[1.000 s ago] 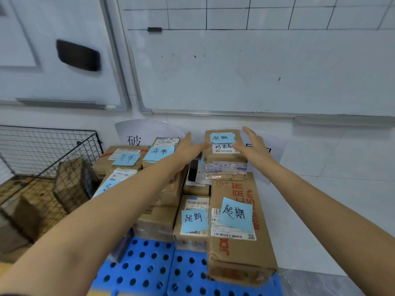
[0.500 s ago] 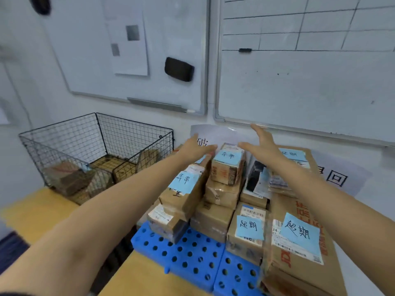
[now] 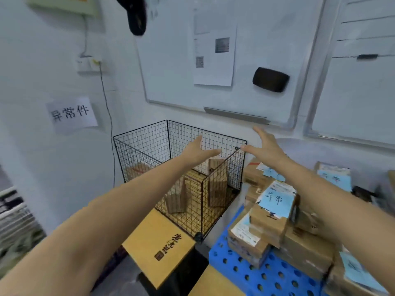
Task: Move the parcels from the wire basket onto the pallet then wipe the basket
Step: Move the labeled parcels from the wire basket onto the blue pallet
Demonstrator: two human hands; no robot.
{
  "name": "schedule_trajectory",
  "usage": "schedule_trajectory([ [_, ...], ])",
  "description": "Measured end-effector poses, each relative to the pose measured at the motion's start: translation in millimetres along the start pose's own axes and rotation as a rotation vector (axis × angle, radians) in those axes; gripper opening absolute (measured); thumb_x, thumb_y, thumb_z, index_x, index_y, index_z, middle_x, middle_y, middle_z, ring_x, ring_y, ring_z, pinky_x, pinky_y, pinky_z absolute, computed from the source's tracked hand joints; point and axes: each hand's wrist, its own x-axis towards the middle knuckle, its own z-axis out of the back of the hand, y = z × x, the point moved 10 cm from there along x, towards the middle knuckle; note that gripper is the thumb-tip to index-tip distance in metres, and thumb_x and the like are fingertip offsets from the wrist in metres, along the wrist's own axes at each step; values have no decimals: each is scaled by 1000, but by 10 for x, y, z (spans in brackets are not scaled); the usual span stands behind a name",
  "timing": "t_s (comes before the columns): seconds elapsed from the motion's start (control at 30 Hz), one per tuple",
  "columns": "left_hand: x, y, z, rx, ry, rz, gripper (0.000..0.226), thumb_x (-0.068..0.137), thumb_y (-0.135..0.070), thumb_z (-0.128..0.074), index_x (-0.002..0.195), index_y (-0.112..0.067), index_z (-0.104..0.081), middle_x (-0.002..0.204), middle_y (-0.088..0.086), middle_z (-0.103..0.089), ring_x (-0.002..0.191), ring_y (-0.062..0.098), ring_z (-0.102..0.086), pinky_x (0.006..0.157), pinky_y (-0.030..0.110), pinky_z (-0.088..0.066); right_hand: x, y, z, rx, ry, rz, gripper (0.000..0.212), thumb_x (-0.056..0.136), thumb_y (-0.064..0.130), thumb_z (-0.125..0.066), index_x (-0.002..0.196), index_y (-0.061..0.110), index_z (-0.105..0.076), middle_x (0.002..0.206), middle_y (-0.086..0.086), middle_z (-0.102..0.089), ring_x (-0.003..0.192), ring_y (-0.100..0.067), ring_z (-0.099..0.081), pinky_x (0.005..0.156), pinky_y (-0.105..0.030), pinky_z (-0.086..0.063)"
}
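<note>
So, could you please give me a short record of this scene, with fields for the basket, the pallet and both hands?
Wire basket: on a yellow box, left of the pallet; not yet emptied
Parcels in basket: at least three brown ones
Pallet: blue, perforated
Stacked parcels: piled on the pallet, several with blue notes
Left hand: open, empty, above the basket
Right hand: open, empty, near the basket's far right corner
Wall: whiteboard with a black eraser
</note>
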Motion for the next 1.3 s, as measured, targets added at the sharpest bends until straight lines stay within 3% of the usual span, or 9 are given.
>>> schedule_trajectory([
  [0.4,113,1285,1328,43,-64,73,89,83,-46,-62,150,-14,-12,155,11,-18,140,31,-25,112,46,-27,771,884,-1728,-57,128,80,79,84,39,-63,147,22,-19,155,-7,-13,142,-24,-14,113,-42,-16],
  [0.67,655,1743,1615,27,-44,63,88,83,-46,-63,149,-15,-14,156,9,-18,141,28,-22,114,45,-25,1395,972,-2443,-105,188,102,79,83,40,-64,147,24,-19,154,-6,-15,142,-23,-14,113,-39,-15],
  [0.8,1176,1679,1614,63,5,-27,86,84,-45,-61,149,-14,-14,156,8,-18,141,26,-22,112,42,-24,1794,790,-2575,-223,172,100,82,82,45,-63,147,26,-18,154,-8,-17,141,-24,-16,114,-42,-18],
  [0.97,1785,1767,1294,88,154,-30,87,83,-46,-62,149,-15,-14,155,9,-18,139,28,-27,113,45,-27,2119,237,-2617,-239,167,-66,82,81,44,-64,147,28,-17,154,-9,-14,142,-26,-15,114,-43,-18],
  [1.13,2154,1955,730,38,406,61,83,85,-53,-55,148,-17,-17,155,8,-19,135,31,-33,105,48,-38,2200,-270,-2551,-293,182,-244,81,82,45,-63,147,28,-17,154,-11,-11,142,-27,-14,113,-41,-18],
  [1.3,2511,1919,144,111,579,0,86,84,-51,-57,150,-18,-13,155,11,-19,136,31,-30,109,49,-34,2173,-775,-2456,-396,185,-352,80,81,51,-60,146,27,-20,154,-9,-18,141,-27,-15,112,-43,-22],
])
